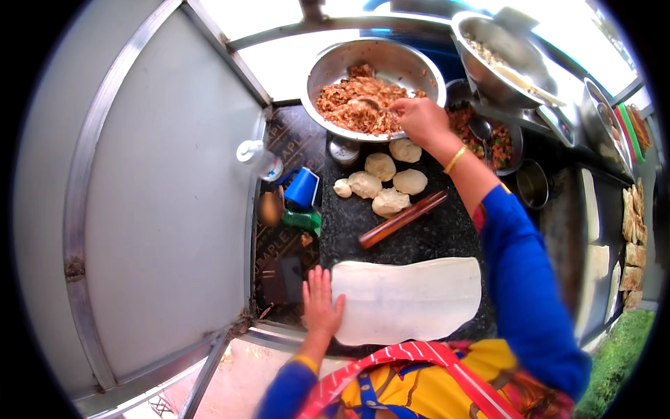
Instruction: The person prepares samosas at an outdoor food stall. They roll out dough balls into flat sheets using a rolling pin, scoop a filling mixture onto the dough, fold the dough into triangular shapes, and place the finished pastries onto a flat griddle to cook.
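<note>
My right hand (423, 121) grips the handle of a metal spoon (370, 103), whose bowl is in the reddish-brown minced filling (345, 107). That filling fills much of a large steel bowl (325, 60) at the far side of the counter. Flat beside the left end of a thin rolled-out dough sheet (408, 298), my left hand (320, 306) rests with its thumb at the dough's edge and holds nothing. A reddish wooden rolling pin (403, 219) lies slantwise beyond the sheet. Several dough balls (380, 166) sit between the pin and the bowl.
To the left stand a white bottle (260, 160), a blue cup (302, 187) and a shaker jar (344, 150). A second filling container (515, 149) holds a spoon, right of my forearm. Flat dough pieces (596, 262) lie on a dark griddle (610, 222), with browned flatbreads (634, 255) along its outer edge.
</note>
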The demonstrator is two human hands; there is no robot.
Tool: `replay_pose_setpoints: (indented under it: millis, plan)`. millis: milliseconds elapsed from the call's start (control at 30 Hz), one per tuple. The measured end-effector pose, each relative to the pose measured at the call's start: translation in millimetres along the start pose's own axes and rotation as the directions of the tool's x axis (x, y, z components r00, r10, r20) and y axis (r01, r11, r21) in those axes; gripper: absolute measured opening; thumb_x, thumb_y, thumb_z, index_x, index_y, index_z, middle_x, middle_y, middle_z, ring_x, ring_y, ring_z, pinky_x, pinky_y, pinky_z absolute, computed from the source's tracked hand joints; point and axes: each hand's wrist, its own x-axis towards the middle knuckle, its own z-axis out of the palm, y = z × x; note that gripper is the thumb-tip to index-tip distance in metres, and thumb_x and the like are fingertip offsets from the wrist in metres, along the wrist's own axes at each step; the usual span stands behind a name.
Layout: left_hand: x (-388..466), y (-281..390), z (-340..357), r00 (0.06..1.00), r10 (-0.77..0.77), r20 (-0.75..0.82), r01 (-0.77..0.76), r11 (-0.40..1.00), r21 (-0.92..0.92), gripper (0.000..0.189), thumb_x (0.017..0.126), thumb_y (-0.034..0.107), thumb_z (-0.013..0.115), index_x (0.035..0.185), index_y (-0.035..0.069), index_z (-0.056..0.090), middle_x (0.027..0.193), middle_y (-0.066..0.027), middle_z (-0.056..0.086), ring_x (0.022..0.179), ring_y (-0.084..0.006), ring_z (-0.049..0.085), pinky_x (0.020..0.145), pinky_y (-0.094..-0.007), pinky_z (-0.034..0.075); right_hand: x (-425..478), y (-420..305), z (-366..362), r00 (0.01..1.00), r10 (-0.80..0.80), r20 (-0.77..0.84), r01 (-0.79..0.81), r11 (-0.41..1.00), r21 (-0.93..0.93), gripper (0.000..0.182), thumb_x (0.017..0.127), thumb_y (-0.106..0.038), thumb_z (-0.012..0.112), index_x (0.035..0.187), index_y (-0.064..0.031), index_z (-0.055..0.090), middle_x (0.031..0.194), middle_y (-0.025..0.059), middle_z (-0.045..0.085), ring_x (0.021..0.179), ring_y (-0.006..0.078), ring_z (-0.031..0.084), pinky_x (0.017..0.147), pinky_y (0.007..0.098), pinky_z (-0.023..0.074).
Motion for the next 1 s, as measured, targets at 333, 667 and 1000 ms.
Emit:
replay_pose_setpoints:
  millis: [333, 667, 1000]
  plan:
    - [-2.0, -0.9, 1.1, 1.0, -0.022, 0.01, 0.022, 1.0, 0.012, 0.072, 0.095, 0.033, 0.057, 0.155, 0.004, 0.031, 0.164, -0.0187, 0.025, 0.151, -0.0359, 0.024, 0.122, -0.0512, 0.019, -3.3, -18.3, -0.7, 0.97, -0.073, 0.233, 0.09, 0.994, -0.061, 0.022, 0.082, -0.015, 0.058, 0.087, -0.0149, 0.079, 0.09, 0.0117, 0.075, 0.091, 0.0321, 0.071, 0.081, 0.0446, 0.0551]
    - [-3.3, -0.2, 0.4, 1.0, -0.022, 0.017, 0.022, 1.0, 0.016, 0.072, 0.096, 0.034, 0.057, 0.156, 0.005, 0.031, 0.164, -0.0186, 0.025, 0.151, -0.036, 0.025, 0.122, -0.0512, 0.02, -2.2, -11.5, 0.8, 0.966, -0.146, 0.213, 0.193, 0.956, -0.219, 0.016, 0.08, -0.017, 0.063, 0.082, -0.0119, 0.078, 0.088, 0.0145, 0.074, 0.088, 0.0314, 0.071, 0.079, 0.0427, 0.056]
    - [-0.2, 2.2, 0.0, 1.0, 0.01, -0.026, -0.009, 1.0, 0.007, 0.071, 0.096, 0.033, 0.057, 0.155, 0.005, 0.031, 0.163, -0.018, 0.026, 0.151, -0.0353, 0.026, 0.121, -0.0508, 0.021, 14.2, 20.8, -0.1, 0.914, 0.195, 0.357, -0.322, 0.884, 0.339, 0.026, 0.084, -0.012, 0.06, 0.098, -0.015, 0.082, 0.101, 0.0099, 0.077, 0.094, 0.0223, 0.071, 0.085, 0.0332, 0.0523]
